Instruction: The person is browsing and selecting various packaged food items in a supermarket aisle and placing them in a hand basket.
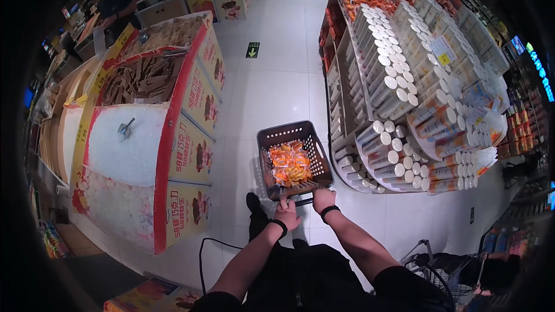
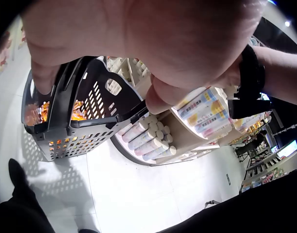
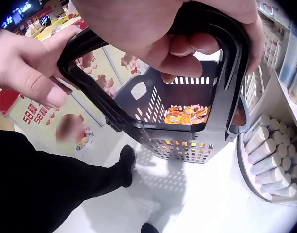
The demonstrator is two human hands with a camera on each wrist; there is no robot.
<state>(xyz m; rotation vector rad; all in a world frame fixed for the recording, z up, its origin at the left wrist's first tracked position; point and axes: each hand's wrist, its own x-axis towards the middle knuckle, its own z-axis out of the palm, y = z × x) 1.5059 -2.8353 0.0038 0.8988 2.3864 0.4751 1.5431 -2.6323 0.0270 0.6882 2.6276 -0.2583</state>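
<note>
A dark plastic shopping basket (image 1: 319,164) with slotted walls hangs in front of the body. Inside lie orange-wrapped small packets (image 1: 289,164), heaped loosely. My right hand (image 1: 324,200) grips the basket's black handle (image 3: 236,63), its fingers curled under the bar in the right wrist view. On the handle's other side is my left hand (image 1: 287,214), its fingers reaching to the handle's corner and its thumb (image 3: 41,92) standing straight and apart from the bar. Both wrists wear black bands.
Red-and-yellow bulk bins (image 1: 191,150) stand along the left, one holding brown sticks (image 1: 141,78). At right, a rounded shelf (image 1: 347,110) carries rows of white-capped canisters (image 1: 399,81). A tiled aisle (image 1: 277,89) runs between. A wire cart (image 1: 445,277) stands behind at right; another person (image 1: 113,3) is far left.
</note>
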